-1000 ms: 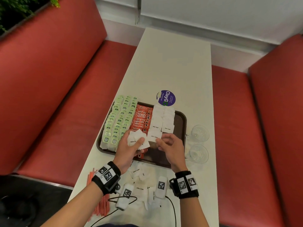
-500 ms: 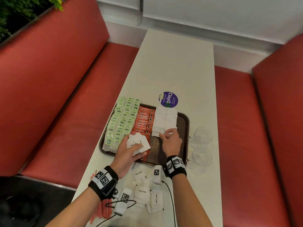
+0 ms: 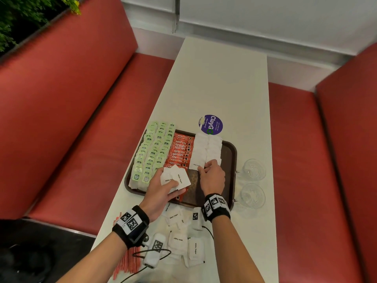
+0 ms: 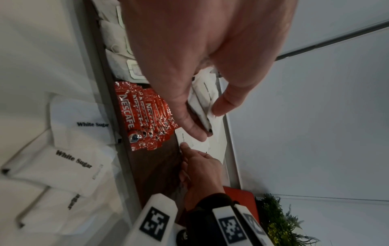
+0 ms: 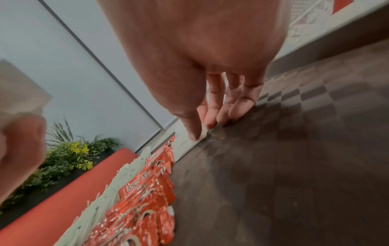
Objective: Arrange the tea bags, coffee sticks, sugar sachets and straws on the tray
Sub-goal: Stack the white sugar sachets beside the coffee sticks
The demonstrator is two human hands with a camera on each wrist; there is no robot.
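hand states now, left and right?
Left hand: grips a fan of sugar sachets.
Right hand: fingertips on a sachet on the tray; pinch or press unclear.
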